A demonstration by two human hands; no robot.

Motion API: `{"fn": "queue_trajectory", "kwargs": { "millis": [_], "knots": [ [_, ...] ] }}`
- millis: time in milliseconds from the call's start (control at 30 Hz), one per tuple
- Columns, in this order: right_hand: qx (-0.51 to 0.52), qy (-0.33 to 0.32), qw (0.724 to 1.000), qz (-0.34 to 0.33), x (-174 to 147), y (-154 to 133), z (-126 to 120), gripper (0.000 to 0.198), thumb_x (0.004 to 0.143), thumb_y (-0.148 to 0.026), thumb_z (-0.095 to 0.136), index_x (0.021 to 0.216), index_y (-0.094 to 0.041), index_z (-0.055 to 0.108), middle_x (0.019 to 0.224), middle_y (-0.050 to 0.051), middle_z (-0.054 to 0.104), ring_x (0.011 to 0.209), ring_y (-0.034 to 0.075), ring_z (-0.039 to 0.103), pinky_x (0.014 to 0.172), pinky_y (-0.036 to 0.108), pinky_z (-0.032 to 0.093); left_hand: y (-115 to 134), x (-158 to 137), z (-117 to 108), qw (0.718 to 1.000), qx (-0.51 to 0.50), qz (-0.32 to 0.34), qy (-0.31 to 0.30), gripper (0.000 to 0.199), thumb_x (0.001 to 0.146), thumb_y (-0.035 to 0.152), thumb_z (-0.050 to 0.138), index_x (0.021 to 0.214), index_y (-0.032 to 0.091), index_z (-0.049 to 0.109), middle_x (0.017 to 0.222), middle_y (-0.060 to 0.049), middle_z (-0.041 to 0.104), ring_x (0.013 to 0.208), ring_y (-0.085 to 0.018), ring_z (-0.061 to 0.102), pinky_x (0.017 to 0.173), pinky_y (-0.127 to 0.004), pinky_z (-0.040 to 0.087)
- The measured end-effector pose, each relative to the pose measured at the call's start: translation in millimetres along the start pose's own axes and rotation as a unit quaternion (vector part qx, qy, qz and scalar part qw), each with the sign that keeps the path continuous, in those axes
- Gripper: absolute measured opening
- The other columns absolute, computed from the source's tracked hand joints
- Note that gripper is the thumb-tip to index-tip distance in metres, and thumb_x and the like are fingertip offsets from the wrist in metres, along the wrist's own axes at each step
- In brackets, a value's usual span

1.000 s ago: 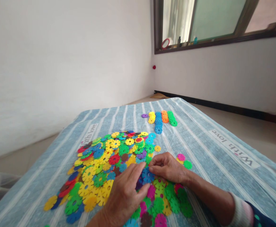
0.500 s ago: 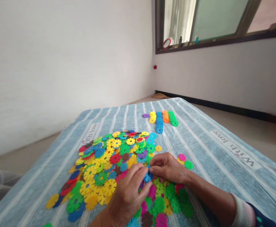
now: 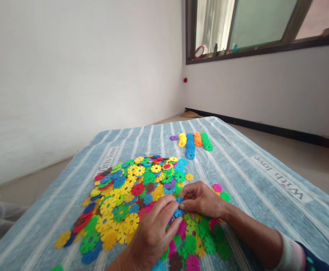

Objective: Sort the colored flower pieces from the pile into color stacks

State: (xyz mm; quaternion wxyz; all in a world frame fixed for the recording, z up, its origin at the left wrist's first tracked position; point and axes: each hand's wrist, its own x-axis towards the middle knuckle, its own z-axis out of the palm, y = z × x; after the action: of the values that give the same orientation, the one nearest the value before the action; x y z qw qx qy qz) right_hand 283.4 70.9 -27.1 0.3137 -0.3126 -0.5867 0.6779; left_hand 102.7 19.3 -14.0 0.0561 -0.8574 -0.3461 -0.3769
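Note:
Between my two hands, a blue notched plastic disc (image 3: 178, 211) is held just above a heap of loose discs. My left hand (image 3: 155, 227) pinches its left side, thumb and fingers closed. On the other side, the fingertips of my right hand (image 3: 202, 201) grip its upper right edge. My fingers hide part of the blue disc, so I cannot tell if a second one is joined to it. Loose discs in yellow, green, red, blue, brown and pink (image 3: 130, 224) spread under and around both hands.
Beyond the heap lie joined rows of discs: a yellow row (image 3: 182, 140), a long blue row (image 3: 190, 146), an orange row (image 3: 197, 139) and a green row (image 3: 206, 142). A single purple disc (image 3: 174, 138) lies left of them. Striped blue cloth (image 3: 246, 195) covers the table.
Both hands stay almost in place around the blue disc. The disc has shifted and turned slightly between my fingers. The heap and the far rows look the same.

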Motion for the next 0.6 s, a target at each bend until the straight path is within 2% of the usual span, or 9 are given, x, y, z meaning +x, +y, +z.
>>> {"fn": "queue_trajectory", "kwargs": {
  "millis": [133,200,267,367,467,533,600],
  "knots": [
    [-0.002,-0.003,1.0,0.002,1,-5,-7,0.031,0.065,-0.041,0.074,0.073,-0.015,0.06,0.053,-0.004,0.059,0.039,0.007,0.052,0.038,0.017,0.037,-2,-2,1,1.0,0.002,0.008,0.003,0.019,0.086,0.01,0.05,0.104,0.011,0.056,0.102,-0.011,0.061,0.098,-0.017,0.061,0.086,-0.023,0.052],
    [-0.023,0.029,0.999,0.003,3,-9,-15,0.031,0.064,-0.04,0.075,0.072,-0.016,0.059,0.052,-0.005,0.059,0.038,0.007,0.052,0.038,0.018,0.037,-3,-2,2,1.0,0.008,0.005,0.006,0.022,0.085,0.009,0.05,0.106,0.01,0.056,0.106,-0.012,0.06,0.101,-0.018,0.06,0.088,-0.025,0.052],
    [-0.067,0.088,0.994,-0.011,7,-14,-28,0.027,0.066,-0.038,0.073,0.07,-0.016,0.058,0.048,-0.006,0.057,0.037,0.007,0.051,0.037,0.017,0.036,-3,-2,2,1.0,0.005,-0.008,0.002,0.021,0.084,0.008,0.049,0.104,0.011,0.056,0.106,-0.012,0.061,0.101,-0.018,0.06,0.088,-0.026,0.052],
    [-0.132,0.182,0.973,-0.042,16,-18,-55,0.021,0.067,-0.033,0.07,0.068,-0.016,0.057,0.049,-0.005,0.058,0.036,0.007,0.051,0.037,0.017,0.036,-2,-1,2,1.0,-0.012,-0.026,-0.007,0.018,0.084,0.007,0.047,0.097,0.012,0.058,0.101,-0.011,0.061,0.094,-0.016,0.062,0.082,-0.024,0.053],
    [-0.208,0.261,0.942,-0.044,31,-17,-82,0.016,0.069,-0.03,0.065,0.068,-0.016,0.057,0.05,-0.004,0.059,0.037,0.008,0.053,0.037,0.018,0.037,-1,-2,3,0.999,-0.022,-0.038,-0.017,0.016,0.084,0.007,0.047,0.092,0.013,0.059,0.097,-0.01,0.062,0.09,-0.016,0.063,0.079,-0.025,0.054],
    [-0.259,0.297,0.919,-0.034,42,-14,-96,0.014,0.069,-0.029,0.063,0.066,-0.017,0.056,0.049,-0.004,0.058,0.036,0.009,0.053,0.037,0.019,0.039,-2,-3,4,0.999,-0.022,-0.042,-0.024,0.015,0.084,0.007,0.047,0.09,0.013,0.06,0.096,-0.01,0.063,0.09,-0.017,0.064,0.079,-0.026,0.055],
    [-0.278,0.312,0.908,-0.025,53,-11,-104,0.013,0.069,-0.027,0.062,0.064,-0.017,0.056,0.048,-0.004,0.057,0.035,0.01,0.053,0.036,0.02,0.039,-2,-4,4,0.998,-0.021,-0.042,-0.029,0.015,0.084,0.007,0.047,0.09,0.013,0.06,0.095,-0.01,0.063,0.089,-0.017,0.064,0.077,-0.027,0.055]
  ]
}}
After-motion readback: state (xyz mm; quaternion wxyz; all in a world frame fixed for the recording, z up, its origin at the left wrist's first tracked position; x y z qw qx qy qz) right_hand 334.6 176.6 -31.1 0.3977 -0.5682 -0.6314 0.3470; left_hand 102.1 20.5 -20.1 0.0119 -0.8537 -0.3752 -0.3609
